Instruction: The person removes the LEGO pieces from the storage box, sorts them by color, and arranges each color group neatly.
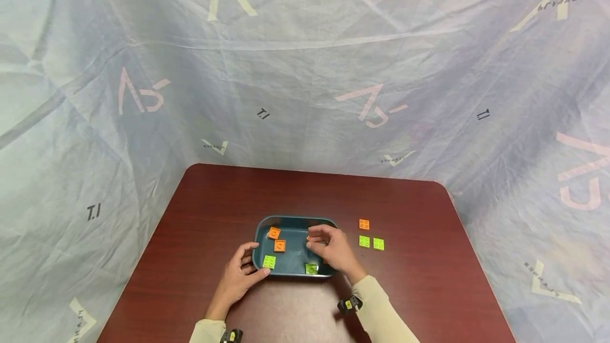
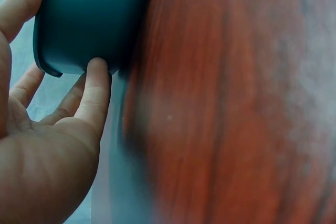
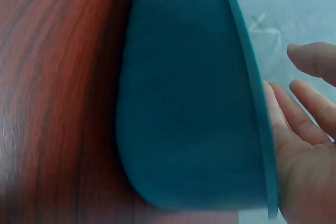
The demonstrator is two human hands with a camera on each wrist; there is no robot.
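My left hand (image 1: 235, 277) grips the left end of a dark teal tray (image 1: 295, 276), its fingers at the end wall and its thumb at the near corner. In the left wrist view, the fingertips press the tray's outer wall (image 2: 94, 24). Over the tray's right part is my right hand (image 1: 333, 249), thumb and fingers apart. An orange toy brick (image 1: 308, 237) shows by its fingertips, mostly covered by the hand. Inside the tray lie two orange bricks (image 1: 279, 246) on the left, a green brick (image 1: 269, 262) at the near left and another green brick (image 1: 311, 268) near the front wall.
Right of the tray, an orange brick (image 1: 364, 224) and two green bricks (image 1: 371, 242) lie on the reddish-brown table (image 1: 419, 279). A sliver of orange shows under the right hand in the tray. Printed grey sheeting (image 1: 305, 68) hangs behind and at both sides.
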